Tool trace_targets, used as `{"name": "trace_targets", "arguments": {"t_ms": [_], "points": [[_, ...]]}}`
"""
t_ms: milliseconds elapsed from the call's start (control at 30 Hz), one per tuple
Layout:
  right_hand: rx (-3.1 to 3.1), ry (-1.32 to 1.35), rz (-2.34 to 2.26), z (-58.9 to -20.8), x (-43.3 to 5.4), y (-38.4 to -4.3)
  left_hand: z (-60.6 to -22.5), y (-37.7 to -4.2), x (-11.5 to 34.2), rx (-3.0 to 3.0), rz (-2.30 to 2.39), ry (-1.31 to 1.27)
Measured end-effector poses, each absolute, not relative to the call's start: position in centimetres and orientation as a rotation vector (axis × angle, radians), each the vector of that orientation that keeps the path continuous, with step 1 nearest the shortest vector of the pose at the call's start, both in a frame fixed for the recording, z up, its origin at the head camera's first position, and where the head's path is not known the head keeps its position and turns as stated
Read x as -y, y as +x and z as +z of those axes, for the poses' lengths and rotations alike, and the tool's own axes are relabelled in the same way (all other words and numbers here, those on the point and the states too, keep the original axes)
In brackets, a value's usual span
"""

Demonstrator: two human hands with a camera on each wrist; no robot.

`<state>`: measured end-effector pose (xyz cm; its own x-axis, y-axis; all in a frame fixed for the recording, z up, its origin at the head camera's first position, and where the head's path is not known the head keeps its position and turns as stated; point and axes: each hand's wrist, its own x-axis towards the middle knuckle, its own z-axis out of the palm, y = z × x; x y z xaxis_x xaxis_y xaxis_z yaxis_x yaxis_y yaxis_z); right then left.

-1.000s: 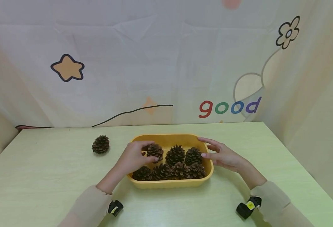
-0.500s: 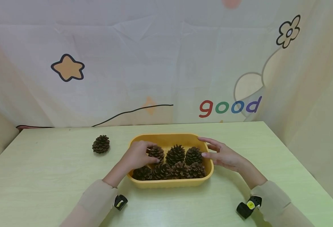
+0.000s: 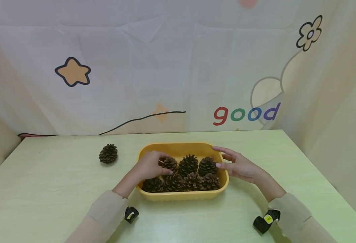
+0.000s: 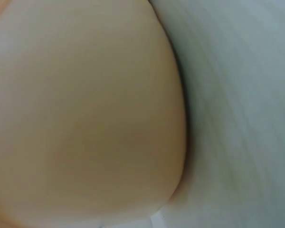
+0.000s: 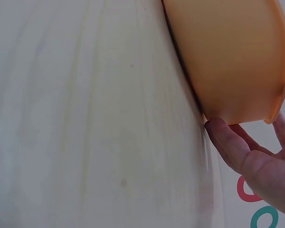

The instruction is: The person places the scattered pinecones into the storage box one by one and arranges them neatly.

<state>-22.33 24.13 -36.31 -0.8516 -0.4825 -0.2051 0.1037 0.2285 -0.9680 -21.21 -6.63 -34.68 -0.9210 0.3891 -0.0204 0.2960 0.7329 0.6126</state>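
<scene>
A yellow plastic basin (image 3: 182, 196) stands on the table with several brown pine cones inside, a full row along its near wall. My left hand (image 3: 149, 166) reaches over the left rim and holds a pine cone (image 3: 170, 164) between thumb and fingers, beside the middle back pine cone (image 3: 188, 165). At the right end, my right hand (image 3: 242, 166) grips the rim, thumb inside near another pine cone (image 3: 207, 166). In the right wrist view its fingers (image 5: 232, 142) lie against the basin's outer wall (image 5: 232, 61). Only the outer wall (image 4: 85, 109) fills the left wrist view; the left hand is hidden there.
One loose pine cone (image 3: 108, 154) sits on the pale wooden table (image 3: 53, 189), left of the basin. Behind the table's far edge hangs a printed cloth (image 3: 141, 67), and similar cloth hangs at both sides. Each wrist wears a black camera (image 3: 131, 215).
My left hand has moved right and slightly deeper into the basin, bringing its pine cone closer to the middle back one. The right hand stays on the rim.
</scene>
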Motion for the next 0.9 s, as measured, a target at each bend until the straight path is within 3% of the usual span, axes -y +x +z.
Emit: {"name": "trace_targets", "arguments": {"t_ms": [900], "points": [[-2.046,-0.335,-1.658,-36.23,-24.14,-22.31,-35.3,-21.63,6.2,-2.675,1.06,0.558]]}}
